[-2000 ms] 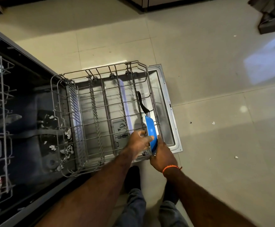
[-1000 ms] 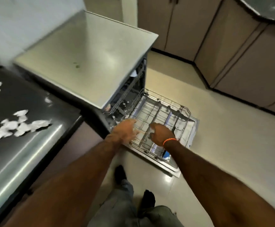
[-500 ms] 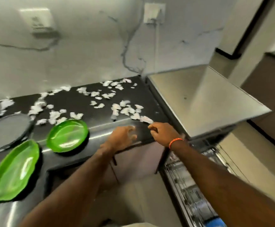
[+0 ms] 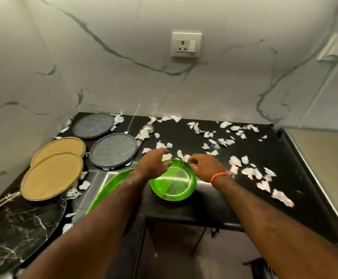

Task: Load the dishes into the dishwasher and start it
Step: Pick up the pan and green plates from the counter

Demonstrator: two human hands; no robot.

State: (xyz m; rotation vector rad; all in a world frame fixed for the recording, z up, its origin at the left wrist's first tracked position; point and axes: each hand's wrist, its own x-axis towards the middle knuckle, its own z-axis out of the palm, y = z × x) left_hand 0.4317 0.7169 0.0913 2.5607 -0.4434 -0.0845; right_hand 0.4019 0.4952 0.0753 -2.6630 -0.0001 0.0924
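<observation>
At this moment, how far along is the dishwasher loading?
Early. No loaded dishes are in view here. In hand: both hands reach the round green plate. Left: the second green plate, grey plates, tan plates, then starting the machine.

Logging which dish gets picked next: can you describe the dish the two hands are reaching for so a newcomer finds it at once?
On the black counter under the wall socket, look at the front edge between the left hand and right hand. The small green plate sits there. It is round and translucent, unlike the larger green tray to its left and the grey and tan plates behind.
</observation>
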